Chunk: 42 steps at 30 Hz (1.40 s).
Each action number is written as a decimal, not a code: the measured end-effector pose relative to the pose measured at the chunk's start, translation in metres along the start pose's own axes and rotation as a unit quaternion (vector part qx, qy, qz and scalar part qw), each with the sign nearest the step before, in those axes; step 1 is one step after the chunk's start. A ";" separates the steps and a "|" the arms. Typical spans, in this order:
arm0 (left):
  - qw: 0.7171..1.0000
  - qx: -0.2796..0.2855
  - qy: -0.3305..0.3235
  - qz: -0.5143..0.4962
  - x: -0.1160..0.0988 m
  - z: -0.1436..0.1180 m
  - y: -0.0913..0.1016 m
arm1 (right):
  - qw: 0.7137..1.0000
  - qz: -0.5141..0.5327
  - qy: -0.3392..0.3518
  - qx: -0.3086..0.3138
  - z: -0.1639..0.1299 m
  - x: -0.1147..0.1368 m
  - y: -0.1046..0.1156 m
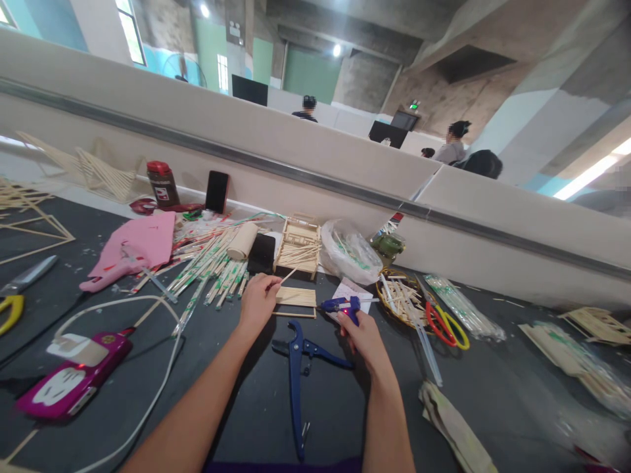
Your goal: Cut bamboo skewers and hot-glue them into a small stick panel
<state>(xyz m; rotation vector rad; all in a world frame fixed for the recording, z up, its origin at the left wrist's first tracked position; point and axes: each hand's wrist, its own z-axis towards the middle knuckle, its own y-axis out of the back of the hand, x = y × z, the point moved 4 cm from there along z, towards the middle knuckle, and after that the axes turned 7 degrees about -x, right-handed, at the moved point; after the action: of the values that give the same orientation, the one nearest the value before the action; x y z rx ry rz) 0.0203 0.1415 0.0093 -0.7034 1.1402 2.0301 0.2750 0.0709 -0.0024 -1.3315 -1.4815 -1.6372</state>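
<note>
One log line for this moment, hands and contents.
left hand: holds thin wooden stick | right hand: grips blue glue gun | between: flat stick panel | front: blue cutter

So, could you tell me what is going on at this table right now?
A person holds a thin wooden stick in the left hand over a flat panel of glued sticks. The right hand grips a small blue glue gun, its nozzle pointing toward the panel. Blue-handled cutters lie on the dark table between the arms.

Cutter (298, 374) lies between the hands, stick panel (296, 297) behind it.
</note>
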 end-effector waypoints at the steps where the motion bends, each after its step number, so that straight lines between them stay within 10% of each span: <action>1: 1.000 0.000 0.000 0.000 0.000 0.000 0.000 | 1.000 0.000 0.000 0.000 0.000 0.000 0.000; 42: 1.000 -0.003 -0.007 -0.004 0.003 0.000 -0.001 | 0.999 -0.051 -0.007 -0.009 0.002 -0.005 0.002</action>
<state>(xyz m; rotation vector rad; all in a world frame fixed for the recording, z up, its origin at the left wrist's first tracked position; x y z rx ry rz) 0.0195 0.1425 0.0065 -0.6948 1.1234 2.0289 0.2790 0.0710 -0.0068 -1.2982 -1.5693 -1.7112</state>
